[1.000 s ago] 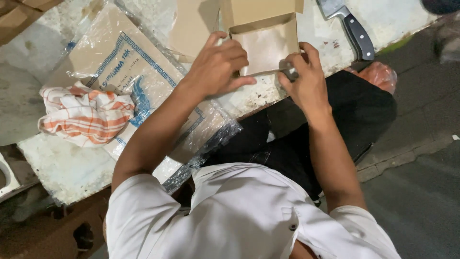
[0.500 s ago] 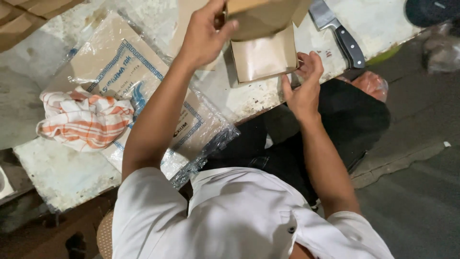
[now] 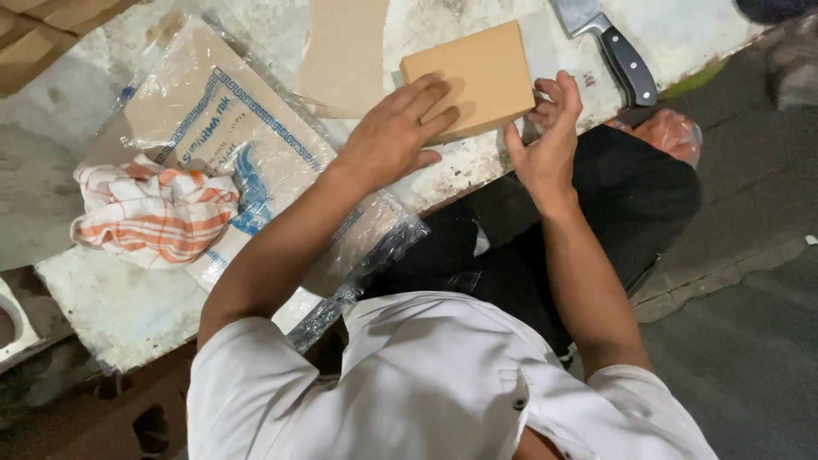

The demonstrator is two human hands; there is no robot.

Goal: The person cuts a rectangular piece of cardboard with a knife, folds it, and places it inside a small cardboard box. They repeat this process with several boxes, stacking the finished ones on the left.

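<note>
A closed brown cardboard box (image 3: 477,75) lies flat on the worn white table (image 3: 111,307). My left hand (image 3: 394,135) rests palm down on the box's near left corner, fingers spread over its lid. My right hand (image 3: 545,140) touches the box's right end with bent fingers, thumb below the edge. Neither hand lifts the box; both press or steady it against the table.
A flat sheet of brown cardboard (image 3: 345,53) lies just left of the box. A clear plastic pack with blue print (image 3: 230,136) and an orange-striped cloth (image 3: 149,213) lie at the left. A black-handled knife (image 3: 618,47) lies at the table's far right. Pavement is at the right.
The box stood open with its lid raised in my left hand; now the lid is down and the box is shut flat, with both hands on it.
</note>
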